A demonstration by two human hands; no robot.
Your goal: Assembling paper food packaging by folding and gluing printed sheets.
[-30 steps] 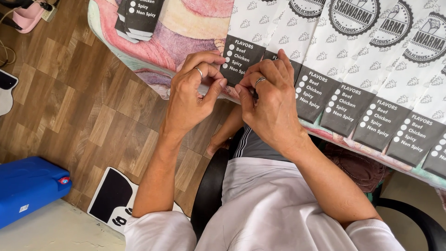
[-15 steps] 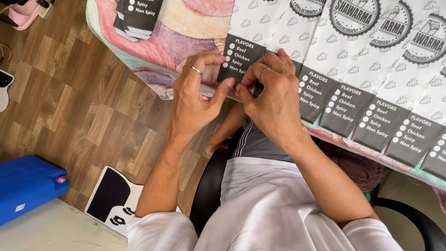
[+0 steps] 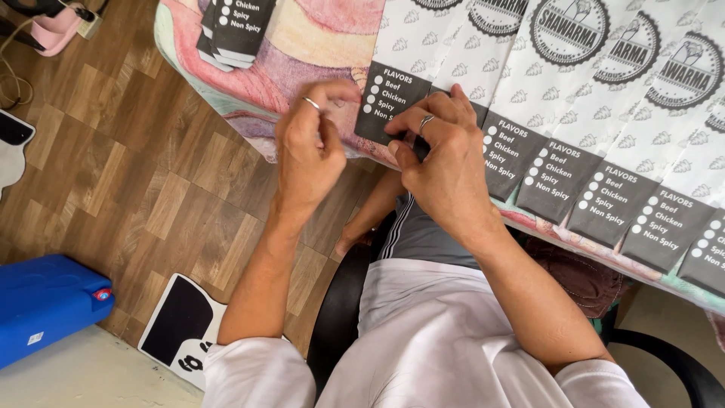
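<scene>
The counter carries a cloth with pink and purple patterns and runs across the upper part of the view above a wood-pattern floor. A row of white paper sleeves with dark printed end panels lies overlapped along the counter edge. A blue container rests on the floor at lower left. A second stack of dark-ended sleeves lies near the far counter corner.

The leftmost sleeve lies at the counter edge. The right hand presses on its dark panel, grip closed on the lower edge. The left hand, just beside that panel, has finger and thumb curled together; whether its grip pinches anything cannot be determined.
</scene>
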